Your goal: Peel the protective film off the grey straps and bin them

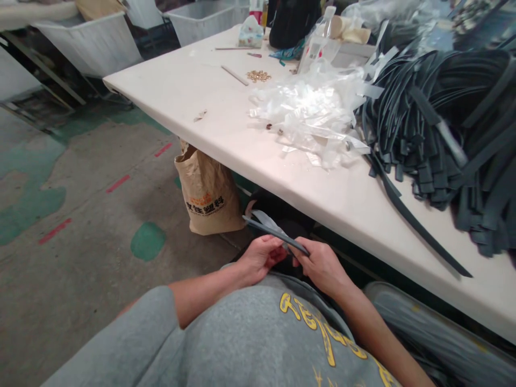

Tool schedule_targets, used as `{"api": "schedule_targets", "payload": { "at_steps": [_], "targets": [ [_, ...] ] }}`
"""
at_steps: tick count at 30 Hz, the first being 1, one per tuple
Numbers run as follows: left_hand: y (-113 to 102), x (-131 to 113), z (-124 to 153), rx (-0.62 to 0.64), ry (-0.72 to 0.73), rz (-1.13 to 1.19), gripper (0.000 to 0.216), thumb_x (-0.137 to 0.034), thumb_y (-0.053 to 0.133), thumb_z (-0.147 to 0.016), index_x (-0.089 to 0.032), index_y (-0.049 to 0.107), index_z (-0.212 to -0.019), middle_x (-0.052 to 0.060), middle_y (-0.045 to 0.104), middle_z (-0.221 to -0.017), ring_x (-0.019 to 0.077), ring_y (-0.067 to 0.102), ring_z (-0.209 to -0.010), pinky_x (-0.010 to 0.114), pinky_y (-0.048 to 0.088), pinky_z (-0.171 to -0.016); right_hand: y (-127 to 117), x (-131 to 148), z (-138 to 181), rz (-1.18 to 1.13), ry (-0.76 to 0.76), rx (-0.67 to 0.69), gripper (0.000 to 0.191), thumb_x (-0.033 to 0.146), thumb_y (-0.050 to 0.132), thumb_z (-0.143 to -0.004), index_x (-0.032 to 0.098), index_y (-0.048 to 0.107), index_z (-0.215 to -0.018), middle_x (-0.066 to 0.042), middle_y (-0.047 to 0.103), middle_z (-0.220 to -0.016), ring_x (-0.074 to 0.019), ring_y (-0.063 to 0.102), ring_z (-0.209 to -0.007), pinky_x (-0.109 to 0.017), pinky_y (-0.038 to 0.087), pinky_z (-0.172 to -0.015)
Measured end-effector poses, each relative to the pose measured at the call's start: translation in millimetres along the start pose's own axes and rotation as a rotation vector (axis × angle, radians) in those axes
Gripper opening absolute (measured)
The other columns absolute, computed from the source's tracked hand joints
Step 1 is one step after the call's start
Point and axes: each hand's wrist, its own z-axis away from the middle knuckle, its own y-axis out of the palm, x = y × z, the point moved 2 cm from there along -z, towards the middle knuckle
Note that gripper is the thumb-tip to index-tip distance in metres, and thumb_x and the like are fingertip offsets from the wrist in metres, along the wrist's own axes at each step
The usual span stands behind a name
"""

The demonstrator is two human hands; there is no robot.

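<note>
Below the table edge, in front of my grey shirt, both hands hold one dark grey strap that carries a strip of clear film. My left hand is closed on the strap's near part, fingers curled round it. My right hand pinches the same strap a little further right. The strap's free end points up and left. On the cream table lies a big heap of like dark straps at the right, with one long strap trailing toward the table's front edge.
A pile of crumpled clear film lies mid-table, small brass pieces and a thin stick behind it. A brown paper sack stands on the floor under the table. White bins stand at the back left.
</note>
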Motion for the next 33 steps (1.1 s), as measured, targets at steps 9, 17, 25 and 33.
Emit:
{"api": "schedule_targets", "payload": {
  "at_steps": [9, 17, 25, 33],
  "targets": [
    [6.0, 4.3, 1.8, 0.056, -0.087, -0.033, 0.020, -0.021, 0.083, -0.068, -0.012, 0.066, -0.075, 0.002, 0.067, -0.068, 0.0114, 0.063, -0.062, 0.024, 0.052, -0.066, -6.4, 0.0, 14.2, -0.023, 0.030, -0.024, 0.038, 0.040, 0.043, -0.094, 0.020, 0.054, -0.063, 0.001, 0.059, -0.055, -0.0120, 0.051, -0.046, -0.023, 0.039, -0.049],
    [-3.0, -24.7, -10.3, -0.149, 0.125, 0.088, 0.009, -0.017, 0.074, -0.077, -0.014, 0.065, -0.076, -0.001, 0.067, -0.067, 0.0081, 0.061, -0.057, 0.021, 0.053, -0.061, -11.5, -3.8, 31.2, -0.168, 0.114, 0.021, 0.042, 0.048, 0.042, -0.095, 0.019, 0.058, -0.070, -0.001, 0.062, -0.059, -0.0124, 0.054, -0.047, -0.023, 0.039, -0.047],
    [14.5, -3.6, -3.1, 0.069, -0.107, -0.093, 0.007, -0.010, 0.073, -0.074, -0.013, 0.066, -0.075, 0.002, 0.068, -0.068, 0.0104, 0.064, -0.061, 0.021, 0.055, -0.064, -5.5, 0.3, 9.2, -0.073, 0.040, -0.083, 0.024, 0.027, 0.048, -0.091, 0.018, 0.064, -0.075, 0.001, 0.063, -0.063, -0.0111, 0.055, -0.050, -0.023, 0.039, -0.053],
    [9.1, -25.0, -6.0, -0.132, -0.149, -0.012, 0.011, -0.017, 0.062, -0.087, -0.013, 0.064, -0.077, -0.002, 0.062, -0.056, 0.0082, 0.058, -0.048, 0.022, 0.053, -0.056, -17.2, -45.6, 51.9, -0.488, 0.013, -0.412, 0.036, 0.040, 0.053, -0.091, 0.020, 0.067, -0.118, -0.009, 0.069, -0.115, -0.0110, 0.056, -0.056, -0.024, 0.048, -0.049]
  ]
}}
